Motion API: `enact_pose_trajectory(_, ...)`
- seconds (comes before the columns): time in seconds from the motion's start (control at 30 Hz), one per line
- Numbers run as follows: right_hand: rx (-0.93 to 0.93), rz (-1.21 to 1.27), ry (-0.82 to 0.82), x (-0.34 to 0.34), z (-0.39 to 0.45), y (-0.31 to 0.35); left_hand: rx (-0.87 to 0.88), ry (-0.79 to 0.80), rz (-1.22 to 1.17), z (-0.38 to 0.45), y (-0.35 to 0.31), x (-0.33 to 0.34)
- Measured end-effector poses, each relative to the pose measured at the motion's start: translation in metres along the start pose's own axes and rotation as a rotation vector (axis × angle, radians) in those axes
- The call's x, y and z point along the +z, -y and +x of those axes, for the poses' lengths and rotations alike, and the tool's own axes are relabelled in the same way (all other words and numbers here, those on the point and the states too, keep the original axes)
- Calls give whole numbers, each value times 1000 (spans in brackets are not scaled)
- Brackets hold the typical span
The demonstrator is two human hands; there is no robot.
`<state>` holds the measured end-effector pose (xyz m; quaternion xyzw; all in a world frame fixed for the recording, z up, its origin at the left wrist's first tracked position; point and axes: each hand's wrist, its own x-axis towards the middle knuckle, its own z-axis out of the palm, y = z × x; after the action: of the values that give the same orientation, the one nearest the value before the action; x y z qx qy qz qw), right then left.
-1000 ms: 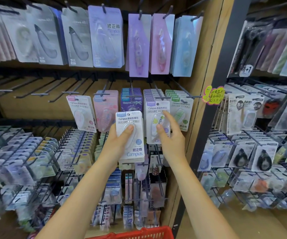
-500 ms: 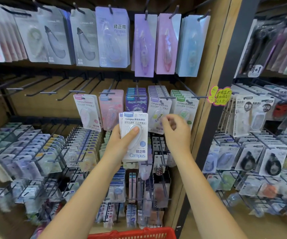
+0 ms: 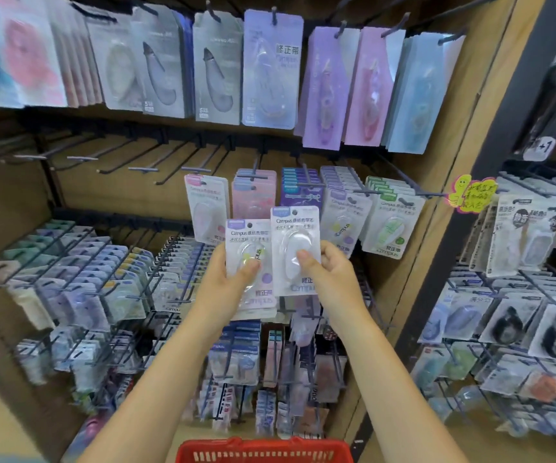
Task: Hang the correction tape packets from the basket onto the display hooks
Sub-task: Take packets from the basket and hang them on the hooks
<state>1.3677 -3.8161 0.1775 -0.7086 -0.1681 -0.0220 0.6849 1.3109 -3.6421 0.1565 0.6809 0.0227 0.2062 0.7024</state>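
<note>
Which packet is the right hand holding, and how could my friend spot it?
Find the red basket at the bottom and follow the two bare arms up to the hooks in the middle row. The right hand pinches a white packet, thumb on its clear bubble. It sits higher than the packet in the left hand, and the tape inside looks pale, not yellow-green.

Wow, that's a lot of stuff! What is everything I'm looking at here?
Held correction tape packets: two, white, side by side before the middle hooks.
Hung Campus packets: several stacks, pink, purple, white, green, middle row.
Tall packets: many, grey, lilac, pink, blue, top row.
Bare hooks: several, dark, middle row left.
Basket: one, red, bottom edge.
Yellow tag: one, on the dark post.
Left hand: holds the left packet.
Right hand: holds the right packet.
</note>
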Motion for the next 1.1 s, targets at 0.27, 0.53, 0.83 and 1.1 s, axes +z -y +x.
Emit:
enact_pose_trajectory(0.27, -88, -74, 131, 102, 4, 14, 22, -325, -78, -1, -1, -110)
enact_pose_trajectory(0.53, -139, -114, 63, 196, 33, 31, 10, -333, -157, 3, -5, -170)
enact_pose_trajectory(0.83, -316, -225, -97, 234, 28, 21, -3, -181, -231, 16, -3, -203)
enact_pose_trajectory(1.1, -271, -377, -135, 235, 45, 15, -21, -133, -289, 26, 1, -210)
